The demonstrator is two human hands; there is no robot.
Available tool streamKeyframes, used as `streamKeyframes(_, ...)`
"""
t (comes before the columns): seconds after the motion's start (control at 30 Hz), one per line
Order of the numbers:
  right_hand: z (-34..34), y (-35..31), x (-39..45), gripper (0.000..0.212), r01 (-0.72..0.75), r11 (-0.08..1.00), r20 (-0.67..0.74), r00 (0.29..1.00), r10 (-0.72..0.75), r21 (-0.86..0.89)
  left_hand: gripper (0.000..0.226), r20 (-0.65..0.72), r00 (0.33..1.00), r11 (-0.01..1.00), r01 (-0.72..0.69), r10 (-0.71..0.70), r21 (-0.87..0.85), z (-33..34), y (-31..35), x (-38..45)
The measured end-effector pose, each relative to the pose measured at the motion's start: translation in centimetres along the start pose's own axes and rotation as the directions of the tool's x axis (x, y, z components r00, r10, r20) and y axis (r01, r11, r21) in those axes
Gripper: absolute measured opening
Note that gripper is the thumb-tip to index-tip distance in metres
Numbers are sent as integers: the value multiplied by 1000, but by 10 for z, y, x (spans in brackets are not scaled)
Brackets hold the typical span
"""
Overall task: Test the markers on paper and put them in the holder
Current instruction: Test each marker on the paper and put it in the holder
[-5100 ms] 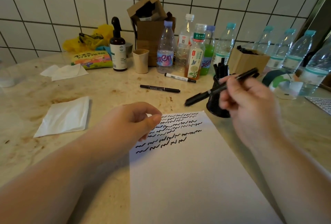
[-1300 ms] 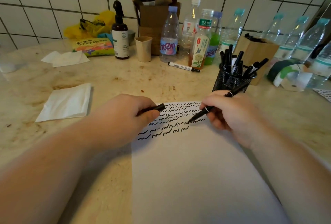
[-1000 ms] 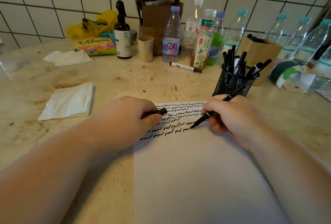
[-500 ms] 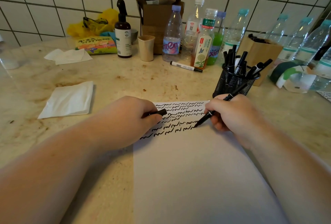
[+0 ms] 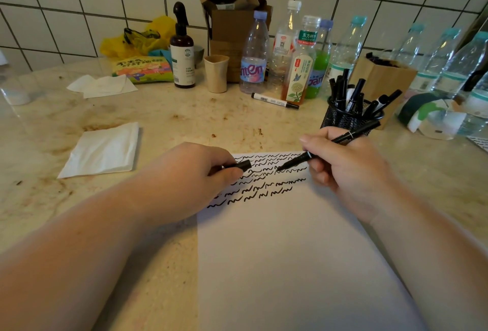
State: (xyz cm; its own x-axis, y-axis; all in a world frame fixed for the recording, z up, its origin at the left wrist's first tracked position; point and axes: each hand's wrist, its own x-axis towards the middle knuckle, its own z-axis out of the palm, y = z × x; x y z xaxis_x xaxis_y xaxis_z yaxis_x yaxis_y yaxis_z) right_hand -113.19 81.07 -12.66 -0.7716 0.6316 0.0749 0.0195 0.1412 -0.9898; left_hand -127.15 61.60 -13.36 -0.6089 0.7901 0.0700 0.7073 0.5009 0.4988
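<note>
Head view. Right hand (image 5: 348, 172) grips a black marker (image 5: 327, 145), fingers curled round the barrel, tip down among the squiggles at the top of the paper (image 5: 290, 251); contact cannot be told. Left hand (image 5: 190, 180) rests at the paper's upper left corner, fingers closed on the black cap (image 5: 241, 165). Mesh holder (image 5: 346, 116) stands just beyond the right hand, full of black markers. One white-barrelled marker (image 5: 274, 100) lies on the counter (image 5: 184, 124) before the bottles (image 5: 254, 53). Folded napkin (image 5: 101, 149) lies to the left.
</note>
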Motion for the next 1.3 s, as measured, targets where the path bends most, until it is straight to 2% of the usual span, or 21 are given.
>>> streamKeyframes(0.13, 6, -4, -4, 19, -35, 962, 143, 990, -4, 271, 20, -19, 999, 1000, -29, 29, -10, -1, 2, 0)
streamKeyframes(0.2, 6, -4, -4, 25, -76, 939, 171, 985, 18, 337, 20, -25, 999, 999, -43, 42, -12, -2, 2, -1)
streamKeyframes(0.3, 4, -3, -5, 33, -62, 946, 190, 982, 1, 317, 19, -34, 998, 998, -55, 54, -35, -1, 2, -1)
streamKeyframes(0.47, 7, -5, -10, 4, -9, 979, 262, 964, -46, 205, 17, -20, 996, 993, -87, 85, -82, -1, 3, -1)
streamKeyframes(0.63, 8, -6, -12, 16, 1, 983, 278, 959, -53, 185, 16, -36, 995, 988, -101, 97, -113, -1, 5, -1)
streamKeyframes(0.83, 12, -3, -12, 10, 8, 979, 280, 958, -67, 205, 20, 9, 997, 993, -82, 83, -86, 1, 7, -1)
streamKeyframes(1.1, 9, -2, -10, 11, 22, 983, 326, 942, -82, 181, 23, 78, 994, 975, -64, 82, -213, 2, 7, 1)
streamKeyframes(1.3, 13, -2, -10, 31, 74, 985, 215, 971, -108, 159, 16, 8, 997, 980, -79, 82, -181, 1, 8, 4)
